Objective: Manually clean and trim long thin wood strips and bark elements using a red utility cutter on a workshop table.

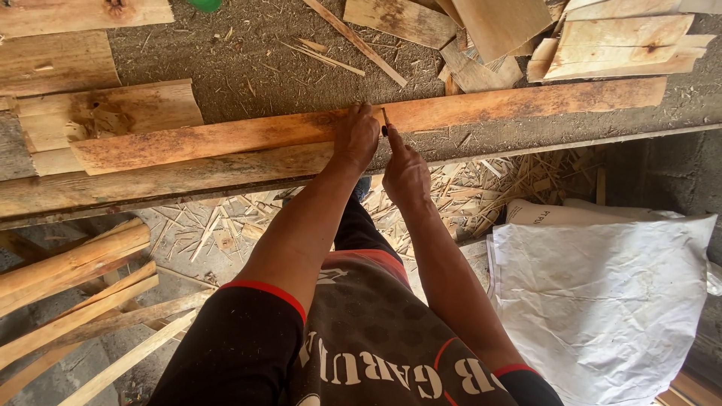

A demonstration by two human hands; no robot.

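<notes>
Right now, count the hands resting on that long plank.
2. The left hand presses flat on the long plank; the right hand sits just beside it, pinching a small pencil-like stick against the plank. No other hands are visible.

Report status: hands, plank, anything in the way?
Left hand flat on the long reddish plank. Right hand pinches a thin pencil-like stick at the plank's edge. Offcuts lie beyond, apart from the hands.

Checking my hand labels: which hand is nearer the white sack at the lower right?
Right. The right hand is on the side toward the white sack; the left hand rests farther away on the long plank.
</notes>
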